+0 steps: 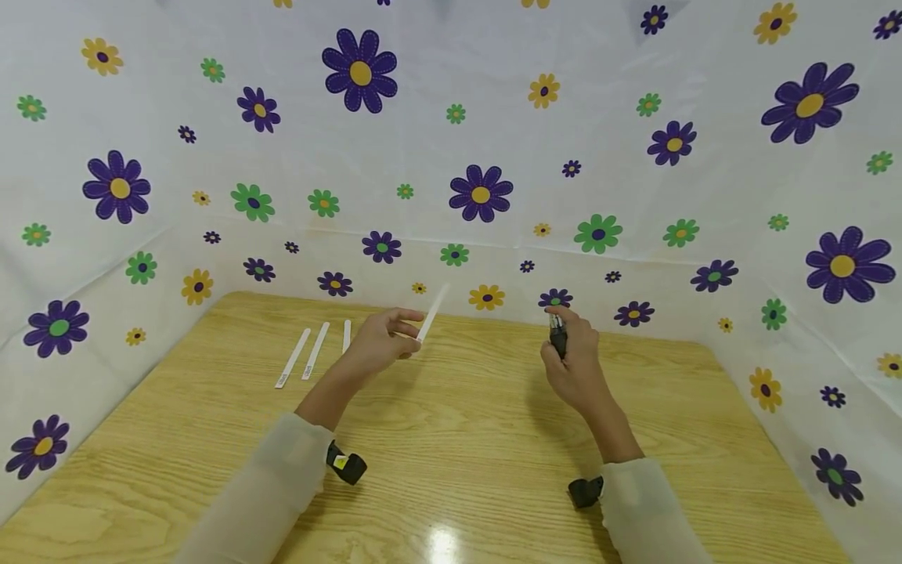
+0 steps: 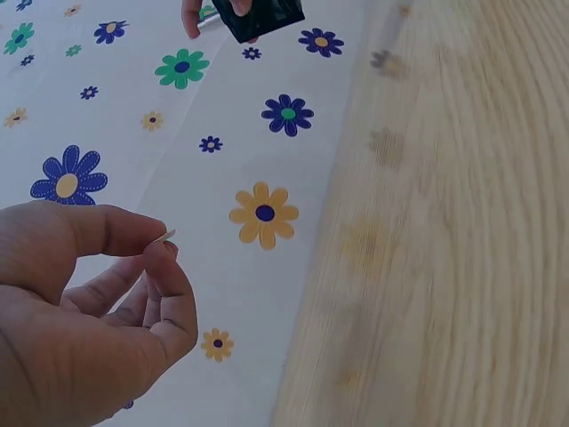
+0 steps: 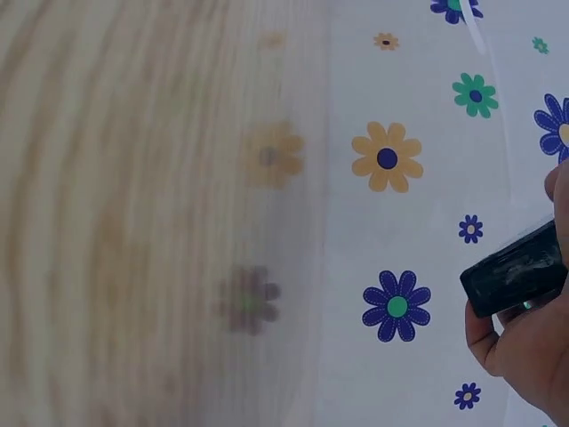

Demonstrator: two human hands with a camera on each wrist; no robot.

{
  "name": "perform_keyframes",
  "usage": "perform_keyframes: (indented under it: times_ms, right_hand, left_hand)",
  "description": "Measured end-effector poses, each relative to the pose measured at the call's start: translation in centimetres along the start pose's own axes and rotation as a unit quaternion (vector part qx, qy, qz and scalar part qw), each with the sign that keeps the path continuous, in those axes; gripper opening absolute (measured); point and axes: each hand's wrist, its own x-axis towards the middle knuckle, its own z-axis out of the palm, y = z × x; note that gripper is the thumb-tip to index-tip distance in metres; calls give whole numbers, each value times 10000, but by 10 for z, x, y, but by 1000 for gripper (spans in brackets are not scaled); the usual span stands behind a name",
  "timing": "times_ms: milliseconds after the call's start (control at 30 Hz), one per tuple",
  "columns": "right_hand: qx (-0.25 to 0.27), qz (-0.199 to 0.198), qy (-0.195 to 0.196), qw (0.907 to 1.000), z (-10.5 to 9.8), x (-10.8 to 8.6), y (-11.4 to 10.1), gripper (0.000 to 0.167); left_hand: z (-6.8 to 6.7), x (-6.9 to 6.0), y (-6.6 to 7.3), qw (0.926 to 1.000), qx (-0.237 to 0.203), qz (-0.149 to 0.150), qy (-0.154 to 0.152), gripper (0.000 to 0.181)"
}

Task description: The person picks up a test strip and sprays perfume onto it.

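My left hand [image 1: 377, 342] pinches the lower end of a thin white strip [image 1: 433, 312] between thumb and fingers, above the table. The strip slants up and to the right; in the left wrist view only a thin edge of the strip [image 2: 167, 237] shows at the fingertips. To the right, my right hand [image 1: 579, 356] grips a small black hand tool [image 1: 558, 338] with a silvery metal part at its top. Its dark, blocky body [image 3: 516, 271] shows in the right wrist view; the exact kind is unclear. The two hands are apart.
On the left of the wooden table [image 1: 451, 439] lie two white strips [image 1: 292, 359] [image 1: 315, 351] with small dark print at their near ends. A third strip [image 1: 347, 337] is partly hidden behind my left hand. A flowered cloth [image 1: 423, 141] hangs behind and along both sides.
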Motion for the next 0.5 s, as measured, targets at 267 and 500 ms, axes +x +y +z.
perform_keyframes:
  times_ms: [267,500]
  right_hand:
    - [-418,391,-98,9983,-2,-2,-10,62]
    - [-748,153,-45,9971,-5,-3,-13,65]
  left_hand:
    - [24,2,5,9979,-575,-150,-253,45]
    - [47,4,12,9930,-1026,-171,-553,42]
